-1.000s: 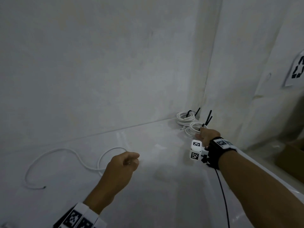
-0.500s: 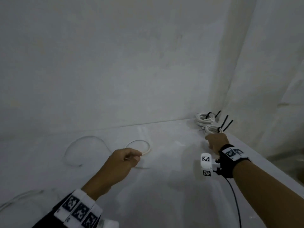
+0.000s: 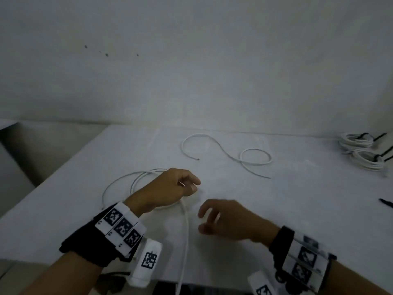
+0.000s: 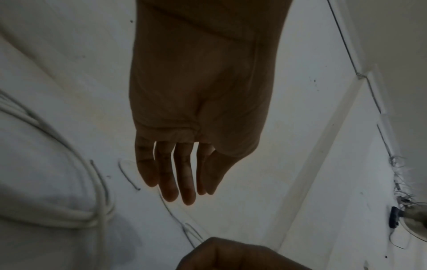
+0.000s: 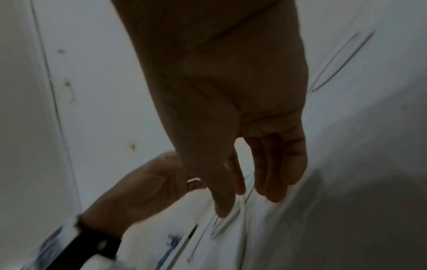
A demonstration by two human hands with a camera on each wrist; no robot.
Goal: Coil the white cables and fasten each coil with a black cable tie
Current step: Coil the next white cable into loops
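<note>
On the white table [image 3: 297, 209], my left hand [image 3: 189, 185] pinches a white cable [image 3: 187, 231] between thumb and forefinger. That cable loops out to the left of the hand, and one strand runs down over the front edge. Just to the right, my right hand [image 3: 204, 220] hovers with its fingers loosely spread and holds nothing. The right wrist view shows my right hand [image 5: 249, 197] over the strand and a white bit in the left hand [image 5: 161, 182]. A second loose white cable [image 3: 197, 134] lies behind in an S-shape. A black cable tie [image 3: 386, 202] lies at the right edge.
Two coiled white cables with black ties, the further coil [image 3: 355, 141] and the nearer coil [image 3: 369, 160], lie at the back right against the wall. The table's left edge [image 3: 53, 173] drops off beside the looped cable. A plain wall [image 3: 191, 71] stands behind the table.
My right hand left the tied coils at the back right and came in beside my left hand. The view swung left and down. My left hand keeps its hold on the cable, drawn nearer.
</note>
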